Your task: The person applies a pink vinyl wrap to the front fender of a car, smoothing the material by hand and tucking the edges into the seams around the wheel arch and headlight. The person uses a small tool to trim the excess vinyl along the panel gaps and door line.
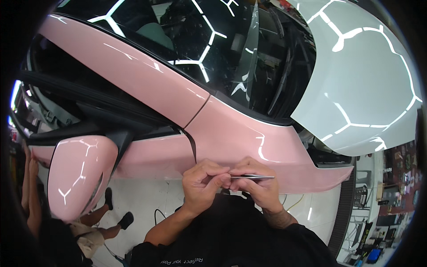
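My left hand [202, 184] and my right hand [259, 187] meet in front of my chest, fingertips together. A thin, flat, silvery blade-like piece [254, 177] lies across the right hand's fingers, its end pointing right. My right fingers are closed on it. The left thumb and forefinger are pinched at its other end; what exactly they grip is hidden. Just beyond my hands is the glossy pink front fender [249, 138] of a car, and the pink door panel [151, 153] lies to its left, past a dark gap.
A pink side mirror [80, 173] juts out on the left. The pale hood [364, 84] stands raised at the right. Another person's arms [32, 191] and legs [104, 231] show at lower left. A cable [158, 213] lies on the tiled floor. Shelves with tools [396, 200] stand far right.
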The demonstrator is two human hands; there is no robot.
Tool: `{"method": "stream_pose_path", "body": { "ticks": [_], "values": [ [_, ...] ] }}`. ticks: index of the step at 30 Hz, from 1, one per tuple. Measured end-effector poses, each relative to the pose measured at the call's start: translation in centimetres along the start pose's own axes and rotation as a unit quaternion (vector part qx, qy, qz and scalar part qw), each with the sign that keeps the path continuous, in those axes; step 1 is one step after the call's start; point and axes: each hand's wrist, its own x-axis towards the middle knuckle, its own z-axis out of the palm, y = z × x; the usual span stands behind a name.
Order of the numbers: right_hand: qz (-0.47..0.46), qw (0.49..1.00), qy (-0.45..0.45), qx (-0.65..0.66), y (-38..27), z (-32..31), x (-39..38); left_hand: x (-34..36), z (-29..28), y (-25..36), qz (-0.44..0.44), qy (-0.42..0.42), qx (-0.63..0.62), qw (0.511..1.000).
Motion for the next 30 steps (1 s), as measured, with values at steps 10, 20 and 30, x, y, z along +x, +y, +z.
{"method": "stream_pose_path", "body": {
  "ticks": [10, 20, 30],
  "values": [
    [-0.145, 0.967, 0.135, -0.161, -2.6, 1.5, 12.0, 3.4, -9.9, 0.8, 0.152, 0.039, 0.309, 0.938],
    [-0.047, 0.949, 0.155, -0.27, -3.8, 2.5, 14.2, 2.1, -14.8, -1.6, 0.152, -0.016, 0.295, 0.943],
    [0.13, 0.945, -0.046, -0.296, -7.7, -0.2, 19.2, 2.3, -15.4, -1.6, 0.152, -0.051, 0.274, 0.948]
  ]
}}
